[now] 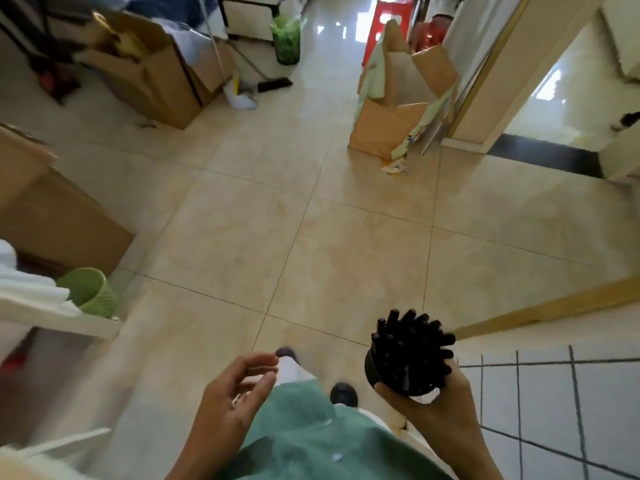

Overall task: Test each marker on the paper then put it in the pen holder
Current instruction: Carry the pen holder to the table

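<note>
Overall, item one: beige tiled floor (311,220), glossy, running from the foreground to a bright far end of the room. Item two: cardboard boxes, one large open box (149,74) at upper left, a torn one (398,109) by the door frame at upper right, another (52,216) at the left edge. Item three: green shirt (311,438) of the person, low centre, with two dark shoes showing beyond its hem. Item four: pale green ribbed bin (91,291) at lower left, beside a white shelf edge. Item five: green waste basket (285,39) at top centre, a broom head just beside it. Item six: left hand (235,396), fingers loosely curled, holding nothing. Item seven: right hand (429,407), fingers wrapped round the black pen holder (381,367), carried above the floor. Item eight: black markers (412,337), many, packed in the holder, caps fanning outward toward the camera.
</note>
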